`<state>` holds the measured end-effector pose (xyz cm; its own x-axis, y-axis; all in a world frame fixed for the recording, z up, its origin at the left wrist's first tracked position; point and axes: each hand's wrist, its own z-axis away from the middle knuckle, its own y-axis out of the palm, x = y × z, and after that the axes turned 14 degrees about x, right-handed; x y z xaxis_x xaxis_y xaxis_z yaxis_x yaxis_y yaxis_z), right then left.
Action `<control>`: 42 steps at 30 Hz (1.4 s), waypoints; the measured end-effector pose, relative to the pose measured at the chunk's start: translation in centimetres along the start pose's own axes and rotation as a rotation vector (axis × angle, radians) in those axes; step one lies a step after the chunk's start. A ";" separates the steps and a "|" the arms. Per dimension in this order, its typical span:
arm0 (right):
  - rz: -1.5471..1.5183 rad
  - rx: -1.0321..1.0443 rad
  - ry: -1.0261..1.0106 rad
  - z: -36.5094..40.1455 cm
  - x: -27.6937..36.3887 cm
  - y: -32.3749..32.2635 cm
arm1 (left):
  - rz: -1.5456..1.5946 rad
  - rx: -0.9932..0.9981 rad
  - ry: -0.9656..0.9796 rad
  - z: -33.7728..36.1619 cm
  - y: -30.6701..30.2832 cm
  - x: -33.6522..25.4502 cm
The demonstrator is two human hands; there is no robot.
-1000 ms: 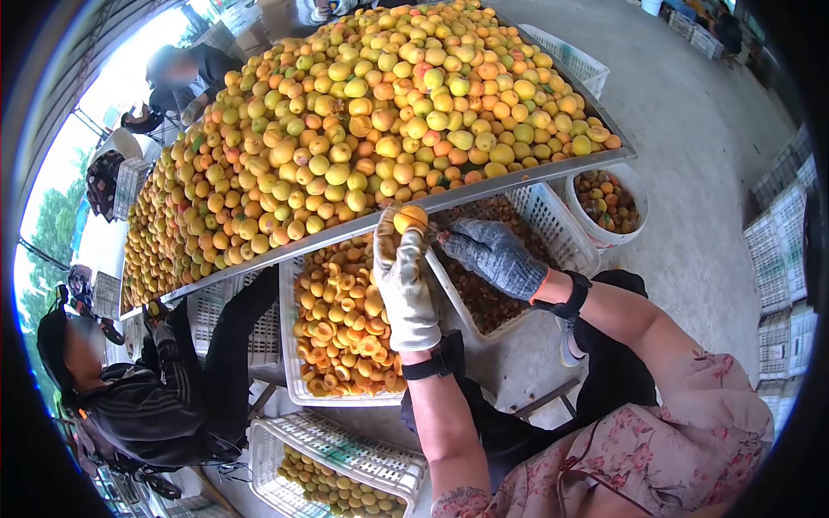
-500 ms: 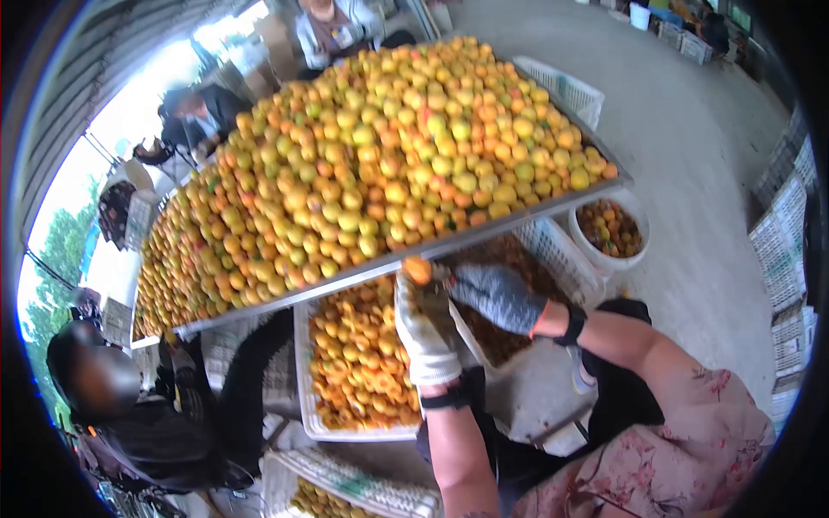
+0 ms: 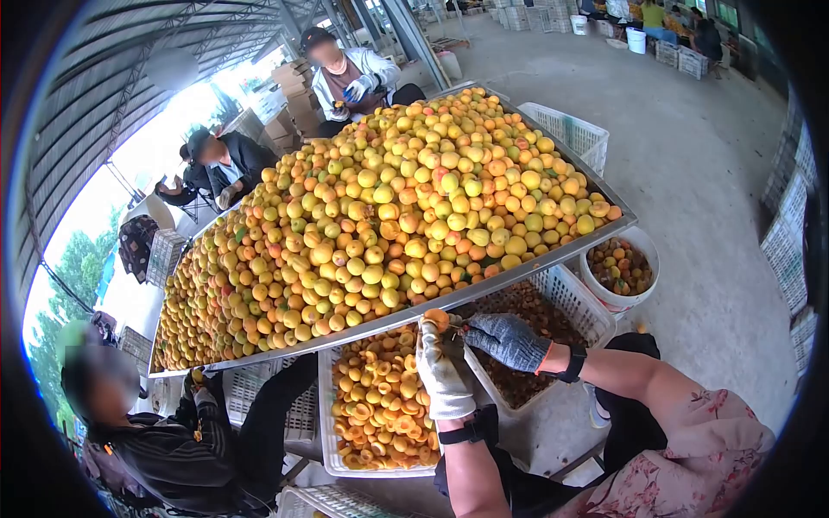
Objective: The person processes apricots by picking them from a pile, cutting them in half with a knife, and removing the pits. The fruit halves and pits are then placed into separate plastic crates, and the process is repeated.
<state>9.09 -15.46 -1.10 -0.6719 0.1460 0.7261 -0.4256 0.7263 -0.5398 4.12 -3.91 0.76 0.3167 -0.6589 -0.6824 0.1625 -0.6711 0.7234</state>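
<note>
My left hand (image 3: 443,371), in a white glove, grips an orange apricot (image 3: 437,320) at its fingertips, just below the table's metal edge. Close beside it is my right hand (image 3: 509,340) in a grey knitted glove, fingers closed and pointing at the apricot. Whatever those fingers hold is too small and dark to make out. Under my left hand stands a white crate (image 3: 328,432) of halved, pitted apricots (image 3: 380,406). Below my right hand, another white crate (image 3: 596,321) holds brown pits and scraps (image 3: 527,367).
Whole apricots (image 3: 389,216) cover the metal-rimmed table (image 3: 518,269). A white bucket (image 3: 649,289) of darker fruit stands at its right corner, with a crate (image 3: 574,138) behind. One co-worker (image 3: 173,440) sits at left; two others (image 3: 358,78) (image 3: 229,164) sit across the table.
The view has tilted up, so the table and crates appear lower and more of the far co-workers shows. My hands stay together around the same apricot.
</note>
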 end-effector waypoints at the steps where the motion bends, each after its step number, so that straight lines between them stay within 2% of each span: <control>1: 0.001 0.013 0.018 0.1 0.2 -0.2 | -0.031 0.010 0.030 -0.1 -0.1 0.2; 5: -0.005 0.145 0.083 0.3 1.3 -1.6 | 0.140 0.007 0.132 -0.2 -0.9 -0.8; 7: -0.248 0.233 0.072 1.1 0.8 -2.1 | 0.126 -0.091 0.201 0.0 -1.0 -1.9; 9: -0.359 0.183 0.107 0.7 1.1 -2.4 | 0.024 -0.094 0.238 0.0 -1.0 -1.8; 11: -1.088 0.118 0.491 0.2 1.2 -3.2 | -0.519 -0.122 0.127 0.7 0.0 -1.1; 12: -1.111 0.144 0.562 -0.2 2.5 -4.5 | -0.684 -0.093 0.042 1.2 0.7 -0.8; 13: -1.116 0.139 0.561 -0.4 2.3 -4.2 | -0.646 -0.001 -0.010 1.3 0.4 0.4; 15: -1.208 0.016 0.519 -0.8 0.7 -3.0 | -1.132 0.151 0.061 1.7 1.3 0.9; 16: -1.212 0.034 0.602 -0.8 -0.9 -2.2 | -1.143 0.172 0.162 1.6 1.1 1.6; 17: -1.214 0.032 0.601 -0.9 -0.3 -2.6 | -1.145 0.174 0.161 1.3 0.8 2.1; 19: -1.181 0.062 0.639 -1.2 1.3 -3.7 | -0.916 0.223 0.194 1.2 0.1 2.8; 20: -1.228 0.083 0.644 -1.2 0.3 -3.4 | -1.089 0.254 0.258 1.0 -0.2 2.5; 21: -1.233 0.086 0.657 -1.4 -0.5 -2.8 | -1.089 0.247 0.247 0.9 -0.2 2.4; 23: -1.178 -0.051 0.418 -1.5 -0.8 -1.6 | -0.901 0.197 0.197 0.9 0.3 2.5; 25: -1.106 -0.048 0.402 -1.6 -0.6 -1.7 | -0.654 0.053 0.048 1.2 1.5 2.4; 27: -1.018 -0.074 0.302 -1.7 -0.2 -1.7 | -0.735 0.015 0.129 1.4 1.3 2.3; 29: -0.934 0.021 0.362 -1.7 -0.8 -1.7 | -0.575 0.004 0.000 1.7 1.7 1.0; 31: -1.055 -0.037 0.340 -1.8 0.2 -2.3 | -0.404 0.091 0.048 0.7 -2.6 2.0; 32: -1.255 0.019 0.387 -1.8 0.9 -3.3 | -0.031 0.285 0.056 1.0 -1.1 1.5; 33: -1.453 0.079 0.431 -1.8 1.1 -3.9 | -0.031 0.285 0.060 1.1 -0.8 1.3; 34: -1.546 0.182 0.370 -1.8 0.3 -3.9 | 0.003 0.267 0.039 1.2 -0.7 1.1; 37: -1.661 0.198 0.392 -1.6 -0.8 -3.7 | 0.056 0.241 0.019 1.6 -0.7 1.2; 38: -1.457 0.034 0.384 -1.6 0.0 -3.1 | 0.090 0.221 0.001 1.6 -0.5 1.0; 41: -1.380 0.074 0.513 -3.2 1.4 -4.0 | 0.165 0.210 0.038 1.3 -2.0 1.1; 42: -1.434 0.117 0.399 -4.2 1.8 -3.7 | 0.230 0.196 0.061 1.3 -2.7 1.1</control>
<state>11.99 -15.04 3.95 0.5467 -0.4441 0.7098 -0.6213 0.3532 0.6995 2.80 -3.22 -2.08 0.3805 -0.7833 -0.4917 -0.1011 -0.5637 0.8198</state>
